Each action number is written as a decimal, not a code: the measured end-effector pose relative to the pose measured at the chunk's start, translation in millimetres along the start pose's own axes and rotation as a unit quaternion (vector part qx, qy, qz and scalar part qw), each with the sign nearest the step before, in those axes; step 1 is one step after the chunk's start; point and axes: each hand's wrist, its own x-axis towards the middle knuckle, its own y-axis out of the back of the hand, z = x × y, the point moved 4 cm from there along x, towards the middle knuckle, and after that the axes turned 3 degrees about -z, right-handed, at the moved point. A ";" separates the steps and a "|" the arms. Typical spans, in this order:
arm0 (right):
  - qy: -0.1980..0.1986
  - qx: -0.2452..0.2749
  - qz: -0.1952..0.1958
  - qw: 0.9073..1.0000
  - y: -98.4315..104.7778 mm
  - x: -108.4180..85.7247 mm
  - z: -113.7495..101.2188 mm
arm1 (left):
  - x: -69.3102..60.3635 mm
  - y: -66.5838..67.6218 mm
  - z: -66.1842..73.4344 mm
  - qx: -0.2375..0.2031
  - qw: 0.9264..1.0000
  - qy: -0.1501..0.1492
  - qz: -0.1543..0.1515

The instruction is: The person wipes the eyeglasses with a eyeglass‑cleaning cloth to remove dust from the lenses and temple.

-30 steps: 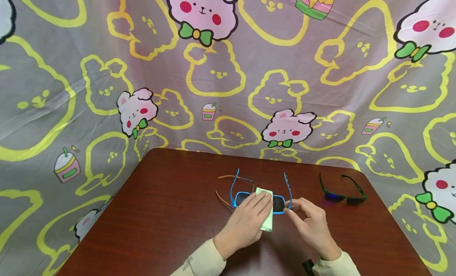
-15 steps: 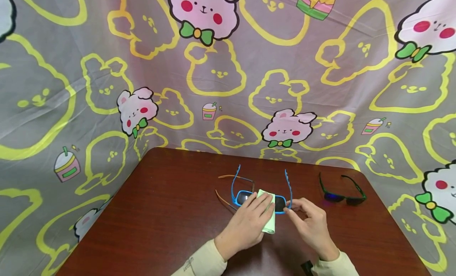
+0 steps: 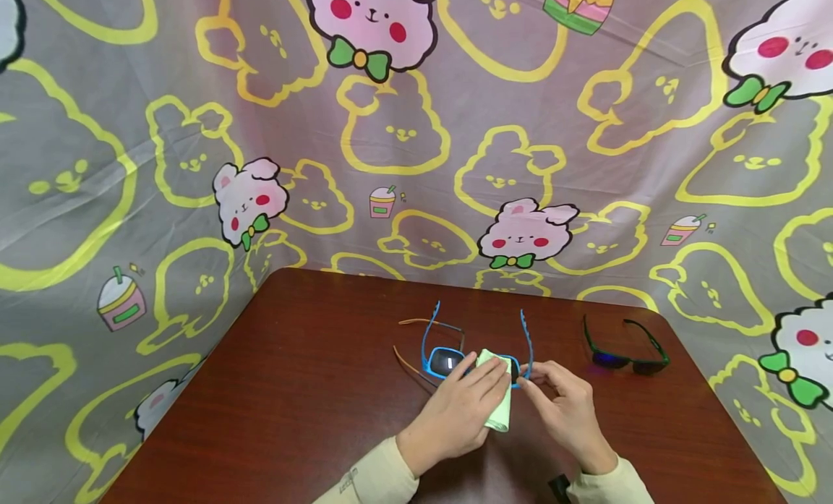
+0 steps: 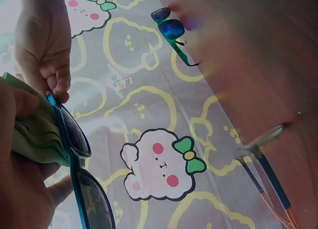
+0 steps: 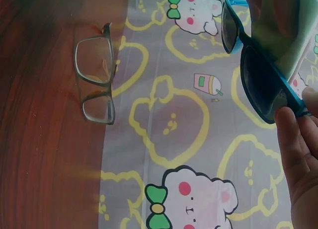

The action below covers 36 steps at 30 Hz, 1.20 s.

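Blue-framed sunglasses (image 3: pixel 445 363) are held up over the table, temples spread and pointing away from me. My left hand (image 3: pixel 450 416) holds a folded pale green cloth (image 3: pixel 499 413) against the lens on the right, covering most of it. In the left wrist view the layered cloth (image 4: pixel 39 134) lies between the fingers and the blue frame (image 4: pixel 74 172). My right hand (image 3: pixel 570 408) pinches the right end of the frame near the hinge. The right wrist view shows the thumb and fingers (image 5: pixel 293 149) at that corner, beside the dark lens (image 5: pixel 261 85).
Clear-lensed eyeglasses (image 5: pixel 94 60) with orange-brown temple tips (image 3: pixel 406 364) lie on the brown table (image 3: pixel 260 388), behind the blue pair. Dark green sunglasses (image 3: pixel 628 361) rest farther right. A small black object (image 3: pixel 560 487) is beside the right sleeve. A patterned curtain (image 3: pixel 403 128) encloses the table.
My left hand and the cloth have slid right across the sunglasses, uncovering the left lens and covering more of the right one. My right hand stays at the frame's corner.
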 end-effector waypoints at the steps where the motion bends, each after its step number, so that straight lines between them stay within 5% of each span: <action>1: 0.003 0.001 -0.002 1.000 -0.3 -0.1 0.0 | 0.7 -0.2 -0.2 0.003 1.000 0.002 -0.002; 9: 0.002 0.004 0.002 1.000 0.6 -1.2 0.7 | 5.5 -2.3 0.8 0.005 1.000 0.017 0.000; 21: -0.024 0.026 0.014 0.999 0.8 -6.4 4.1 | 6.6 -0.3 1.8 -0.037 0.999 -0.024 -0.003; 26: -0.069 0.040 0.007 0.997 0.1 -7.9 9.8 | 4.3 5.3 0.6 -0.081 0.996 -0.027 -0.013; 30: -0.113 0.005 0.004 0.994 3.0 -8.5 14.3 | 0.0 11.3 -5.1 -0.169 0.985 -0.019 0.005; 36: -0.143 -0.046 0.023 0.988 11.8 -7.0 19.4 | -10.1 19.5 -26.7 -0.291 0.952 0.046 0.088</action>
